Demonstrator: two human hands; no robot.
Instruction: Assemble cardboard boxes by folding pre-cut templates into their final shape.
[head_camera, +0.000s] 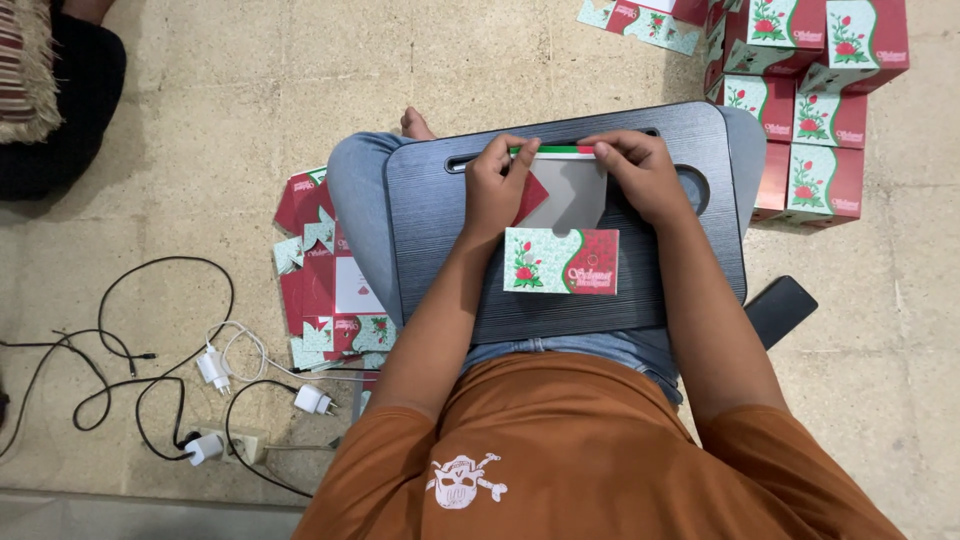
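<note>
At the far left, black cables (120, 330) and white chargers (215, 368) trail across the floor to a power strip (235, 440). Just right of them, beside the person's knee, lies a loose stack of flat unfolded cartons (325, 275) in red, green and white. On the lap sits a dark lap tray (440, 280), and on it the carton blank (562, 225) being worked: its near printed panel lies flat, its grey inside faces up, and its far edge is being turned over. The left hand (497, 185) has its fingers curled down and pinched on that far edge and a red flap; the right hand (640, 172) is likewise closed on the same far edge, fingers pressing the fold. A dark phone (782, 308) lies on the floor to the right of the tray. At the far right stands a pile of finished boxes (810, 90). Judging by both piles, a good batch is done, this one is only begun, and many flats remain
</note>
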